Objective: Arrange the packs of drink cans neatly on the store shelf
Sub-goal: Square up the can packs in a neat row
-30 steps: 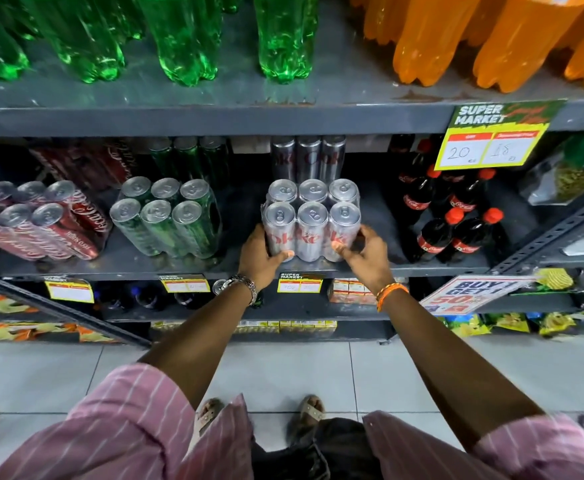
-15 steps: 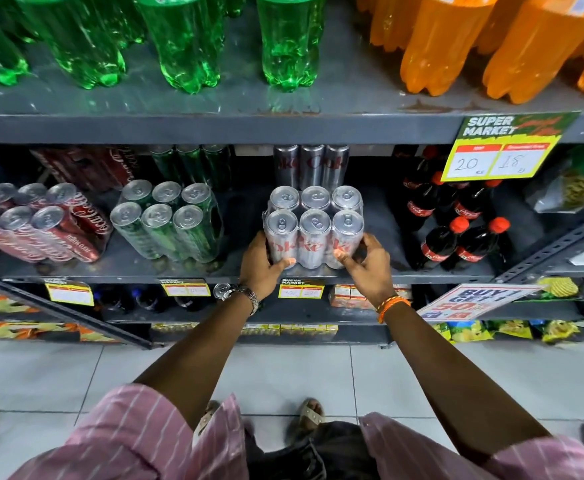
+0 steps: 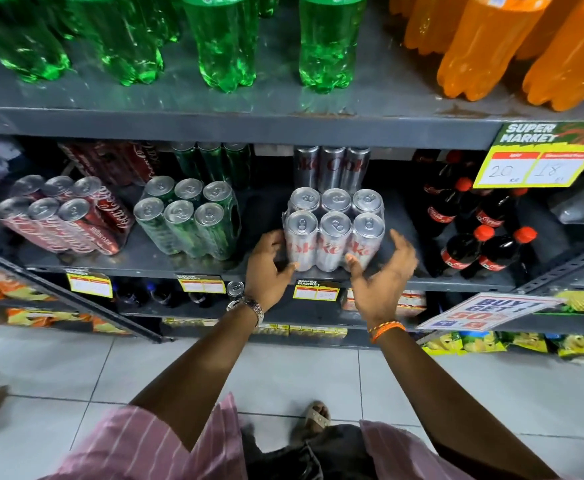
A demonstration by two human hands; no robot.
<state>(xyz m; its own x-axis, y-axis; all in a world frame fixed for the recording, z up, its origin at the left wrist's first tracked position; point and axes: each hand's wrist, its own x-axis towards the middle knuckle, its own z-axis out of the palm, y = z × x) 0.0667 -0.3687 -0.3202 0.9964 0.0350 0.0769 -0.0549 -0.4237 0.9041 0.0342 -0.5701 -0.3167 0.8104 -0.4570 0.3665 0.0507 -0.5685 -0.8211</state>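
Shelf (image 3: 186, 268) first: mid tier holds three six-packs in a row w/ more packs behind. Red pack (image 3: 58, 220) far left leans, looks skewed vs the edge. Green pack (image 3: 186, 220) next to it also tilted, small gap btwn them. Silver pack (image 3: 334, 230) sits near the front edge, roughly square, cans upright, well apart from green and from the cola bottles (image 3: 474, 237) on its right.

Progress, my read: silver looks about placed; red + green likely need straightening, and the gaps evening out. So not done.

Your hands: left hand (image 3: 270, 268) fingers curled, thumb tip touching silver's lower left corner, loose contact, not a real grip. Right hand (image 3: 380, 271) open, palm facing the pack, fingers spread, just beside its right side, holding nothing. Both forearms reach fwd, wrists level w/ the shelf edge.
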